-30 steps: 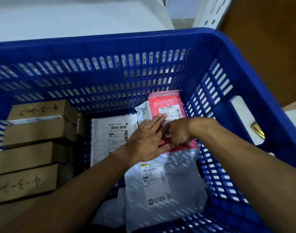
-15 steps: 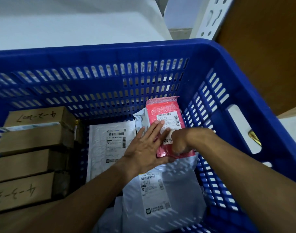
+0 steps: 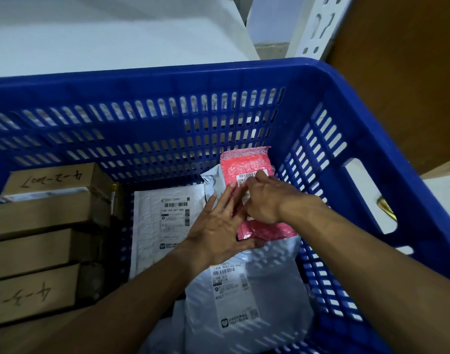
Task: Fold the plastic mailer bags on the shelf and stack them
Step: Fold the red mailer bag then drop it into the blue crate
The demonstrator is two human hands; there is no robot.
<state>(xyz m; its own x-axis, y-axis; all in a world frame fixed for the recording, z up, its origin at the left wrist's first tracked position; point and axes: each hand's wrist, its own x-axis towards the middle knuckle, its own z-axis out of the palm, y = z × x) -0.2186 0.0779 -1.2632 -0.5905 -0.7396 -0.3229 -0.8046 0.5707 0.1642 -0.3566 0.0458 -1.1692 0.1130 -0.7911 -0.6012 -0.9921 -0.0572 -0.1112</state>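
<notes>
White flat surface [image 3: 116,42] runs behind a blue slotted plastic crate [image 3: 167,80]; white perforated metal upright [image 3: 315,24] and brown wooden panel [image 3: 397,72] at upper right.

Inside crate, left side: brown cardboard boxes [image 3: 40,215] packed side by side; handwritten numbers on two of them. Centre of crate floor: white padded mailer [image 3: 152,226] lying flat, printed label up.

Right side: pink bubble-wrap mailer [image 3: 247,164] close to the crate's right wall; far end near the back wall; near end resting on top of a grey plastic mailer bag [image 3: 270,282]. Grey bag lies flat toward the near edge, barcode label up, "A007" readable. Grey plastic flap [image 3: 211,182] pokes out at pink mailer's upper left; cannot tell which bag it belongs to.

Left hand [image 3: 219,226] palm down; fingers straight and close together, lying on pink mailer's left edge; thumb stretched sideways along the mailer's near edge, touching it.

Right hand [image 3: 264,200] on top of pink mailer, over its white label; fingers curled, tips on the label by the barcode; thumb hidden, so cannot tell if it pinches the label or only presses. Hands touch each other at the fingers; both forearms bare, reaching in from the near edge.

Small gold-coloured object [image 3: 386,208] shows through crate's right handle opening; too small to tell what.
</notes>
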